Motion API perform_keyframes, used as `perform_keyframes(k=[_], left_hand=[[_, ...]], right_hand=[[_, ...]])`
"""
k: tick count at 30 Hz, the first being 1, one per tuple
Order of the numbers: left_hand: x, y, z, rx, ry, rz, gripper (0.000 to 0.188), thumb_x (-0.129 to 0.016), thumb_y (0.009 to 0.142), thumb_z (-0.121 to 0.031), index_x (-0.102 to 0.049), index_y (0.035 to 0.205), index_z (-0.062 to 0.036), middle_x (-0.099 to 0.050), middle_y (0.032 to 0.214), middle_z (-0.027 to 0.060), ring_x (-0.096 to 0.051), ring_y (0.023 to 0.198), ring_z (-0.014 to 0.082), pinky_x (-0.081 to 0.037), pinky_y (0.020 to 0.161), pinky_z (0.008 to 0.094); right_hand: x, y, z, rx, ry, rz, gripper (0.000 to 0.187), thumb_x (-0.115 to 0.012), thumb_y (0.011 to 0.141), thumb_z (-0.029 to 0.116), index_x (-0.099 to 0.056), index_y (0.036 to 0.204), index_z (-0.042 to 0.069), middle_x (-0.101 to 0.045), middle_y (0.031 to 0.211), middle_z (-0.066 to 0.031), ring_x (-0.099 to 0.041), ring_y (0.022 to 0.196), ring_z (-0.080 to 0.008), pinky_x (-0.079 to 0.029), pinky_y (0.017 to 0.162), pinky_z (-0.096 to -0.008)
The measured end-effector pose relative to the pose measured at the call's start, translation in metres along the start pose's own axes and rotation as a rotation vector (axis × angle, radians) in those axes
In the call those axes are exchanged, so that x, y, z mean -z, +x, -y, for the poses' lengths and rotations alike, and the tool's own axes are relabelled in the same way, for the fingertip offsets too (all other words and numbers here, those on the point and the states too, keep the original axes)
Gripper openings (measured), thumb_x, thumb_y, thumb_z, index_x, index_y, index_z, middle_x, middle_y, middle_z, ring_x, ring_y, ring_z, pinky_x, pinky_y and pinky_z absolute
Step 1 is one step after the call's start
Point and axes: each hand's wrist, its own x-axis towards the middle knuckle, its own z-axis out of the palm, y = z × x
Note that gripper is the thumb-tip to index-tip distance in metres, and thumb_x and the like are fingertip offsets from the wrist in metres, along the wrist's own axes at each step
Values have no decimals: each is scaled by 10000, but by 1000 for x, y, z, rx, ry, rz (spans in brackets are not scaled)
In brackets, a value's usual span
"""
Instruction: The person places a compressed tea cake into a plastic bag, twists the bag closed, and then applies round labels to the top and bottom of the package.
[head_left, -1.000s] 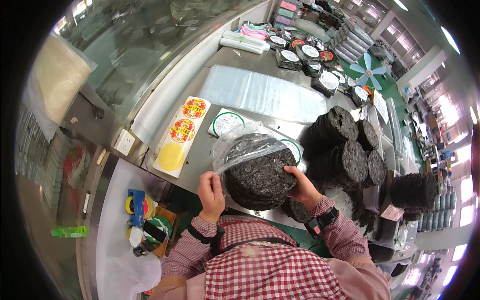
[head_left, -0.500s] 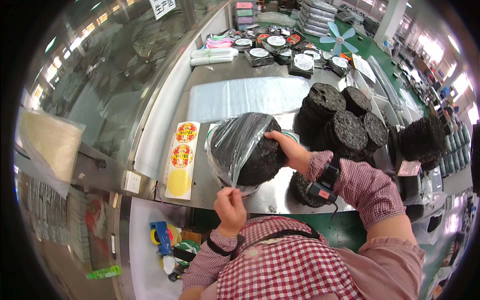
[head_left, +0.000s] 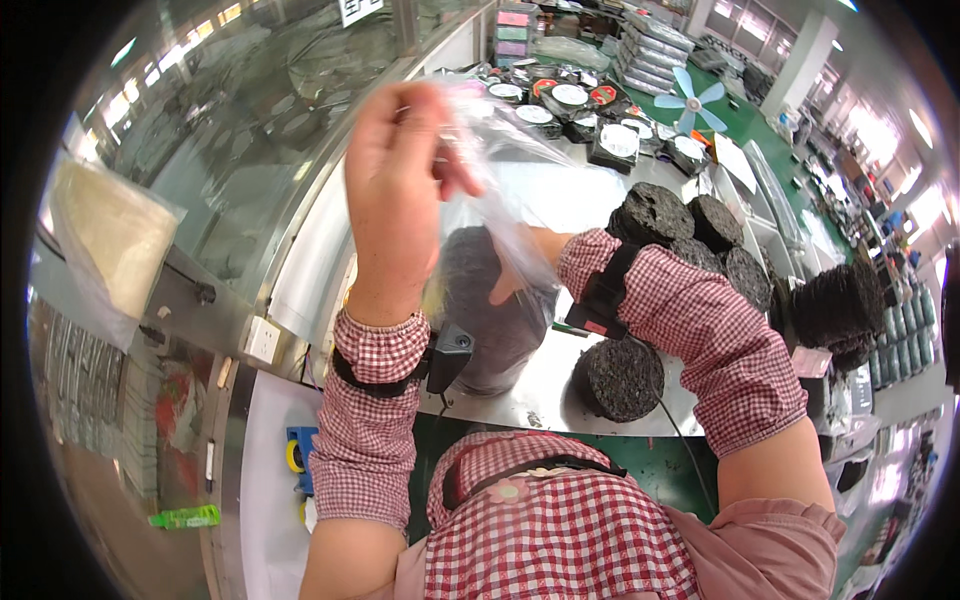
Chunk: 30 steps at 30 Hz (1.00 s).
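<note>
A clear plastic bag [head_left: 465, 212] encloses a dark round stack [head_left: 480, 320], which stands near the front edge of the metal table [head_left: 545, 392]. The left hand [head_left: 402, 165] is raised above the stack, fingers curled and pinching the upper edge of the bag; motion blur hides the fingertips. The right hand [head_left: 522, 262] bears against the side of the stack; film partly covers it, so whether it is inside the bag, and how firmly it grips, cannot be told. One unbagged stack [head_left: 620, 380] lies near the front edge, right of the bag. Further unbagged stacks [head_left: 655, 215] are grouped behind it. Black packs [head_left: 615, 146] with round pale labels occupy the far end; their contents are not discernible.
</note>
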Motion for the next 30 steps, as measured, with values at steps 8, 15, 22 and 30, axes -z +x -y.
perform_keyframes(k=[8,15,22,30], left_hand=[[169,-185,158,948,211,-361,742,-283,1036,-583,-248,1522,-22,-315,1541,112,-313,1415,237,-232,1159,360],[125,-230,183,1208,-407,-480,851,-311,966,-718,-297,1546,-94,-305,1594,84,-316,1438,230,-272,1174,398],[190,-202,218,1607,13,254,874,-255,997,-687,-392,1473,33,-438,1500,148,-385,1389,249,-256,1169,366],[164,-87,300,1042,-353,466,328,-529,1014,-199,-551,1245,32,-657,1198,175,-626,1136,269,-494,1014,371]], right_hand=[[9,-35,-62,-100,859,134,899,-835,733,248,-367,1451,-28,-584,1274,-194,-565,1195,-291,-442,1048,-384],[-77,-20,-92,-332,1196,613,815,-771,800,248,-378,1451,-44,-546,1387,-190,-492,1310,-274,-367,1142,-427],[-90,53,-79,115,804,903,746,-858,756,202,-498,1370,-23,-629,1289,-137,-624,1108,-245,-507,964,-370],[-87,-2,2,183,76,-216,649,-821,674,197,-540,1241,53,-542,1297,-164,-554,1133,-370,-488,939,-431]])
